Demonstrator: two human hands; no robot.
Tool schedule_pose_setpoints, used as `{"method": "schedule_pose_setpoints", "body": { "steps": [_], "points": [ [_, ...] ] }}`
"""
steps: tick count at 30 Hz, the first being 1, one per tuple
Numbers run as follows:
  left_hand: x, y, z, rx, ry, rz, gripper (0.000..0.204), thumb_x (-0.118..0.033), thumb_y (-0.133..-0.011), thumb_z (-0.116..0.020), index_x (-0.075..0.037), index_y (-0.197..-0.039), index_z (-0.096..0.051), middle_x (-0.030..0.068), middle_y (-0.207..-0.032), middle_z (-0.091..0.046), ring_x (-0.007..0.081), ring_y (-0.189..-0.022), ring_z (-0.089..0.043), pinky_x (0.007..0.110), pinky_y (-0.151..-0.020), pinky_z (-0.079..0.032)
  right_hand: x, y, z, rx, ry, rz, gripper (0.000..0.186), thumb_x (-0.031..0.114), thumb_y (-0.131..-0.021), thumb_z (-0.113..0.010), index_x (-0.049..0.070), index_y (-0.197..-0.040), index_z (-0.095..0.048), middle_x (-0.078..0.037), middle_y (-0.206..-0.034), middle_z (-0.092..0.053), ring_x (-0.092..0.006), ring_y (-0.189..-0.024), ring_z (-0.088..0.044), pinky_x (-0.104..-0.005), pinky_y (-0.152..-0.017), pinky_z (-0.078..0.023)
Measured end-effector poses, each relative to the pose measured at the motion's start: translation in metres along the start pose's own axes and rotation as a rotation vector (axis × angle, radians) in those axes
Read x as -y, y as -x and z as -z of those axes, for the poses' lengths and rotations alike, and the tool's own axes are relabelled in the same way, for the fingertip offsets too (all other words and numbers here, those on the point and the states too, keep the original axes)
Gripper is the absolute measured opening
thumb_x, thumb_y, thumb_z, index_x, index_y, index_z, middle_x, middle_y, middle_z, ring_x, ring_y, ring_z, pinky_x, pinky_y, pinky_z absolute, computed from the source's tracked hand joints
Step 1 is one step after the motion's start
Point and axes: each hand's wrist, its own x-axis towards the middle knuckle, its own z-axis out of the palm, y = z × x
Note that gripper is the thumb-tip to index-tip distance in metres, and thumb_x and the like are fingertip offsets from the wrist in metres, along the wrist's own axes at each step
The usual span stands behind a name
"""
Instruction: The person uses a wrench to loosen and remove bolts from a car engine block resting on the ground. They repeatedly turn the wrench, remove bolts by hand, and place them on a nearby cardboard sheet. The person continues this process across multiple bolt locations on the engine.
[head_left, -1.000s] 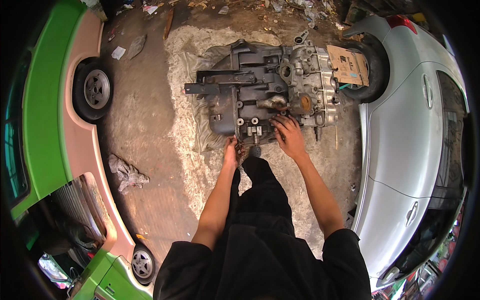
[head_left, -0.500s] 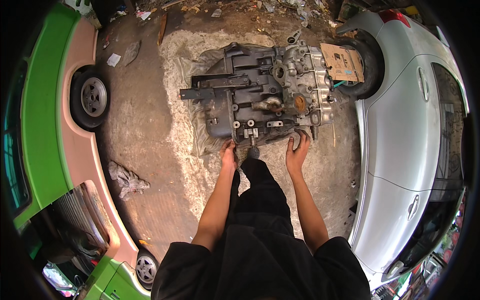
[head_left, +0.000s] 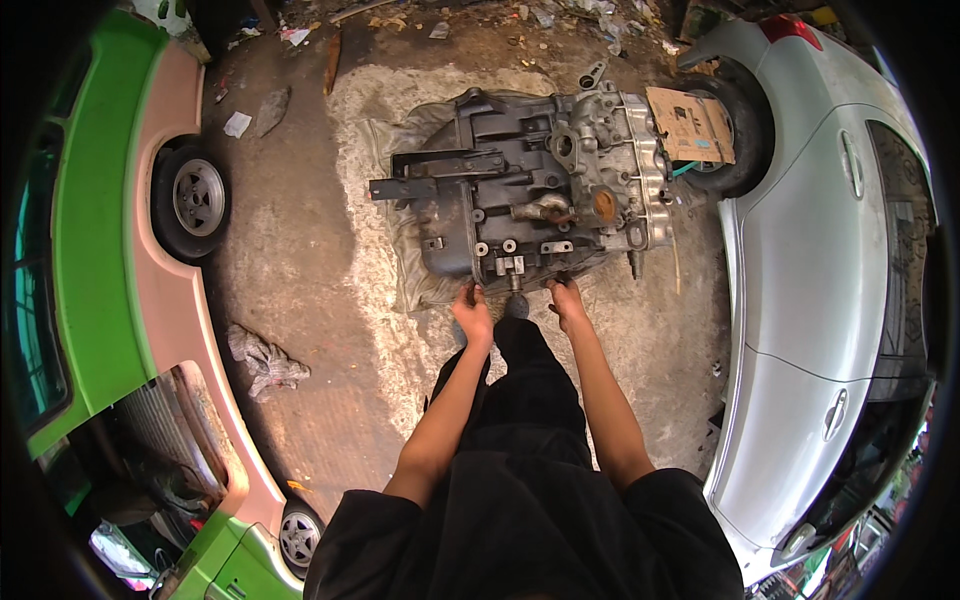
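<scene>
A large grey metal gearbox (head_left: pixel 530 195) lies on a dirty cloth (head_left: pixel 405 270) on the concrete ground in front of me. My left hand (head_left: pixel 472 312) grips the near edge of its casing, left of a small bracket. Just right of that bracket, my right hand (head_left: pixel 566 300) holds the same near edge. Both arms reach forward from my black sleeves, and my dark trousers and one shoe (head_left: pixel 516 305) show between them.
A green and pink car (head_left: pixel 110 250) with its wheel (head_left: pixel 195 200) stands close on the left. A silver car (head_left: pixel 830 280) stands on the right, with cardboard (head_left: pixel 690 125) against its tyre. A crumpled rag (head_left: pixel 265 360) lies on the ground at left. Litter lies at the far edge.
My right hand has come back from the top of the gearbox to its near edge. My view has shifted so the gearbox sits a little farther right.
</scene>
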Motion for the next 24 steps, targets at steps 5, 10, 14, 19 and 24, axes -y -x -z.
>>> {"method": "schedule_pose_setpoints", "body": {
  "steps": [5, 10, 14, 19, 24],
  "points": [
    [0.001, 0.004, 0.012, 0.199, -0.131, 0.081, 0.029, 0.000, -0.092, -0.055, 0.013, -0.119, -0.058, 0.0151, -0.103, -0.067, 0.0167, -0.089, -0.059, 0.027, -0.080, -0.046, -0.009, -0.006, -0.032, 0.259, 0.127, -0.016, 0.058, 0.025, -0.088, -0.064, 0.003, -0.136, -0.041, -0.013, -0.124, -0.058, -0.0255, -0.116, -0.054, -0.0457, -0.092, -0.044],
    [0.000, 0.003, 0.018, 0.280, -0.184, -0.013, 0.034, 0.008, -0.086, -0.049, 0.013, -0.118, -0.057, 0.0184, -0.111, -0.063, 0.0213, -0.098, -0.060, 0.029, -0.084, -0.046, -0.017, -0.034, -0.053, 0.118, 0.627, 0.055, 0.044, 0.020, -0.092, -0.063, -0.006, -0.125, -0.051, -0.015, -0.109, -0.065, -0.0246, -0.102, -0.062, -0.0368, -0.082, -0.048],
    [-0.001, 0.006, 0.019, 0.289, -0.162, -0.019, 0.036, 0.011, -0.082, -0.048, 0.014, -0.117, -0.057, 0.0217, -0.126, -0.055, 0.0254, -0.113, -0.056, 0.030, -0.091, -0.044, -0.022, -0.041, -0.046, 0.193, 0.559, 0.151, 0.042, 0.022, -0.093, -0.062, -0.006, -0.123, -0.053, -0.015, -0.108, -0.065, -0.0241, -0.102, -0.063, -0.0374, -0.081, -0.050],
    [-0.005, 0.004, 0.020, 0.392, -0.415, 0.016, 0.055, -0.003, -0.084, -0.056, 0.013, -0.134, -0.041, 0.0288, -0.142, -0.038, 0.0381, -0.133, -0.038, 0.039, -0.106, -0.035, -0.017, -0.020, -0.020, 0.200, 0.134, 0.084, 0.035, 0.020, -0.096, -0.057, -0.001, -0.124, -0.054, -0.013, -0.112, -0.065, -0.0239, -0.106, -0.062, -0.0382, -0.088, -0.051],
    [-0.014, 0.000, 0.016, 0.498, -0.613, -0.046, 0.074, -0.016, -0.087, -0.060, 0.015, -0.142, -0.020, 0.0332, -0.148, -0.024, 0.0441, -0.142, -0.017, 0.044, -0.115, -0.024, -0.008, -0.001, 0.018, -0.019, -0.301, 0.100, 0.032, 0.011, -0.095, -0.046, 0.003, -0.126, -0.049, -0.012, -0.119, -0.060, -0.0252, -0.110, -0.060, -0.0419, -0.088, -0.053]
  ]
}}
